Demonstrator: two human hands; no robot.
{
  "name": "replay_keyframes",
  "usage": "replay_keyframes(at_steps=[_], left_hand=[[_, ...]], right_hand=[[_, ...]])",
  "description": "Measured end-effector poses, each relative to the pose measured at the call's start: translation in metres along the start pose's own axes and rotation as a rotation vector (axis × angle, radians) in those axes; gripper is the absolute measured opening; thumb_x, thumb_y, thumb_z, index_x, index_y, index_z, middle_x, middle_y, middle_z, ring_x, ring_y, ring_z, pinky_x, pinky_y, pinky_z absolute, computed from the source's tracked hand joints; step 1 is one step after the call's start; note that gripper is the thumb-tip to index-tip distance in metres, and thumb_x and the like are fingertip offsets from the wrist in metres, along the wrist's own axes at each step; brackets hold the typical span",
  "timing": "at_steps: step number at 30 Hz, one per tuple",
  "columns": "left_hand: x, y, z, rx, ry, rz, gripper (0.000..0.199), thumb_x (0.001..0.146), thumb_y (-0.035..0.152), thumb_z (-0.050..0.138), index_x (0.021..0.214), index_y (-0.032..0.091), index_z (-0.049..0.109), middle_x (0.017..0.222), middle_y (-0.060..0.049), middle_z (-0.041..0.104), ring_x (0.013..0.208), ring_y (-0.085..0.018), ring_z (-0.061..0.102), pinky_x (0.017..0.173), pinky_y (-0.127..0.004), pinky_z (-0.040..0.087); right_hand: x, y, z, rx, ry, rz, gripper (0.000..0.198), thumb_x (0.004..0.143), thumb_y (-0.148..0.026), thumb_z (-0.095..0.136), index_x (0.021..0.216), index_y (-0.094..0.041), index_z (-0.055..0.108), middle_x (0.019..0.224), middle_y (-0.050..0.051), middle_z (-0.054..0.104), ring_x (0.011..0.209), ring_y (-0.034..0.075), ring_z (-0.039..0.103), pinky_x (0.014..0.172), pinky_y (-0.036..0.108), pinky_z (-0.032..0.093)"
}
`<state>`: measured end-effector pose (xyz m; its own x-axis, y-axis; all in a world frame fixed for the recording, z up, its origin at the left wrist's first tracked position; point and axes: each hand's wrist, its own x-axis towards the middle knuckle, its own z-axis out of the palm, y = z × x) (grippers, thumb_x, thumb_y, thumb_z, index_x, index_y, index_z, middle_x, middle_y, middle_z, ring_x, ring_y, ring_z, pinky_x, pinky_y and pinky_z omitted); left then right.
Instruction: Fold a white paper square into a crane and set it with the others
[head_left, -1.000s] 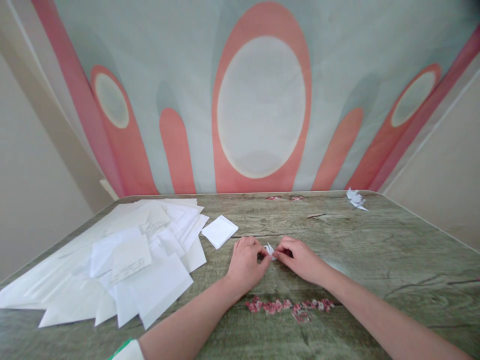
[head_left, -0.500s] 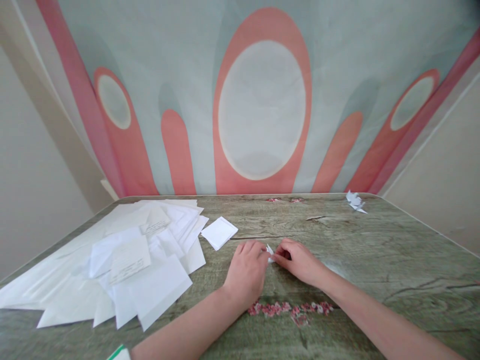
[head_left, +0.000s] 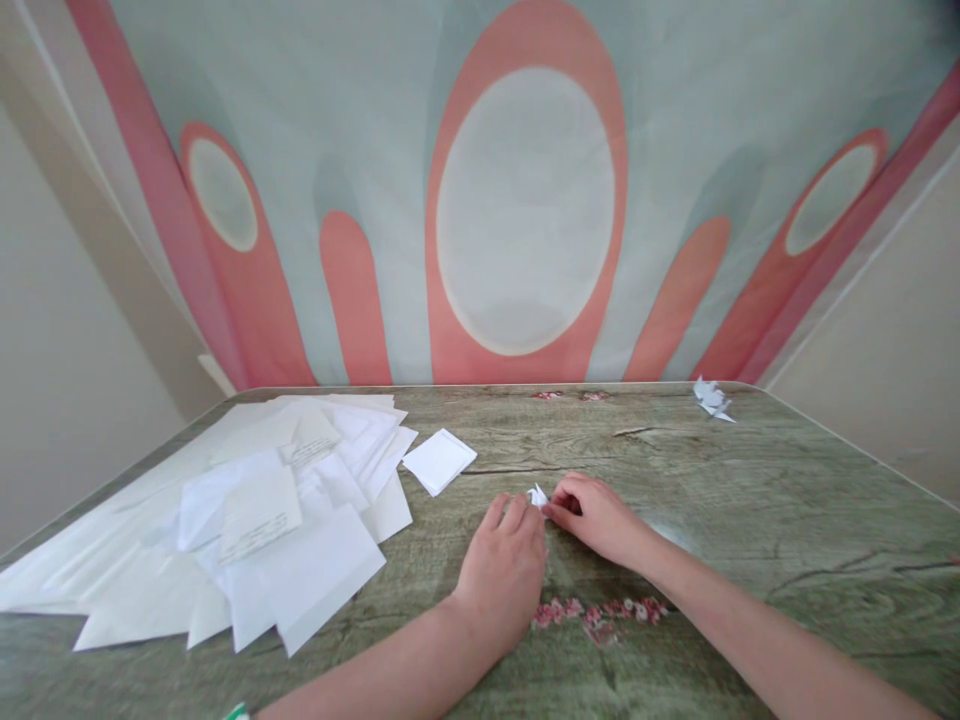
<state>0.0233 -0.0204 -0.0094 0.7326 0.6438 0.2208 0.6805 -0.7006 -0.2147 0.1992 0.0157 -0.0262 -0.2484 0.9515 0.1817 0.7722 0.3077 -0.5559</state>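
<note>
A small white origami crane point(head_left: 537, 496), with pointed tips sticking up, is between my two hands just above the tabletop. My right hand point(head_left: 596, 517) pinches its right side between thumb and fingertips. From the near left, my left hand point(head_left: 504, 565) curls its fingers against the lower part of the paper. The left thumb and the underside of the crane are hidden behind that hand.
A spread pile of white paper sheets point(head_left: 330, 560) covers the left of the wooden table point(head_left: 757, 520). One white paper square point(head_left: 440, 461) lies right of the pile. Several folded white paper pieces point(head_left: 712, 399) are heaped at the back right. A patterned backdrop point(head_left: 401, 250) stands behind.
My left hand has shifted slightly right and toward me, and its fingers have moved lower on the crane, so more of the pointed tips show. My right hand keeps its pinch.
</note>
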Motion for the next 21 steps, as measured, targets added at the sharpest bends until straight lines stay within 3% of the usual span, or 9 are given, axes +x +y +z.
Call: replay_keyframes(at_steps=[12,21], left_hand=[[0.0029,-0.0006,-0.0032,-0.011,-0.026,0.017,0.039,0.087,0.027,0.042,0.116,0.005,0.054,0.114,-0.015,0.055,0.116,-0.028,0.038,0.101,-0.042,0.025],[0.0045,-0.0045,-0.0071,-0.016,-0.043,-0.012,0.036,0.084,0.025,0.044,0.115,0.009,0.054,0.110,-0.014,0.056,0.111,-0.028,0.042,0.099,-0.043,0.026]], right_hand=[[-0.0061,-0.0077,-0.0019,-0.164,0.063,0.062,0.021,0.077,-0.039,0.058,0.071,-0.020,0.053,0.072,-0.002,0.058,0.069,0.015,0.052,0.064,0.027,0.029],[-0.0026,-0.0034,-0.0063,-0.158,0.016,0.079,0.022,0.078,-0.039,0.058,0.068,-0.020,0.052,0.070,-0.003,0.059,0.067,0.014,0.052,0.060,0.025,0.026]])
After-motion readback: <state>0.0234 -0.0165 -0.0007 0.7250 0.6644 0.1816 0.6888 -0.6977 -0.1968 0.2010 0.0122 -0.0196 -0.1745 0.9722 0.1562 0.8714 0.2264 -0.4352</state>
